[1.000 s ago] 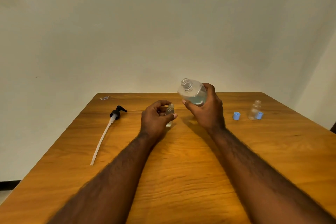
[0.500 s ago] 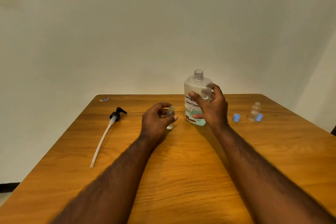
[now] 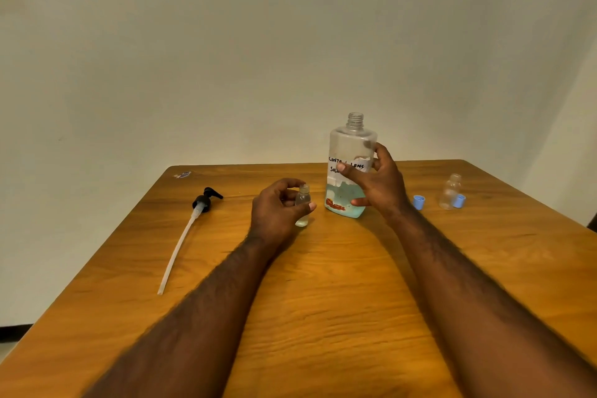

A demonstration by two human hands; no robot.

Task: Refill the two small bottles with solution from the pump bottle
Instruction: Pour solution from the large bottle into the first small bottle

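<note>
The large clear bottle [image 3: 350, 152] stands upright on the wooden table [image 3: 323, 284], uncapped, with blue-green solution in its lower part and a handwritten label. My right hand [image 3: 376, 186] is at its right side, thumb and fingers loosening around it. My left hand [image 3: 277, 210] holds a small uncapped bottle [image 3: 303, 200] upright on the table, just left of the large bottle; a little liquid shows at its bottom. A second small clear bottle [image 3: 450, 191] stands uncapped at the far right. The black pump head with its long white tube [image 3: 181, 236] lies on the left.
Two light blue caps lie near the second small bottle: one cap [image 3: 419, 202] to its left, the other cap [image 3: 459, 201] touching its right side. A small scrap [image 3: 182, 175] lies at the table's far left corner. A pale wall rises behind the table.
My right hand tipped the large bottle back from a tilt to upright and set it on the table; its fingers are now loosening. My left hand stayed on the small bottle.
</note>
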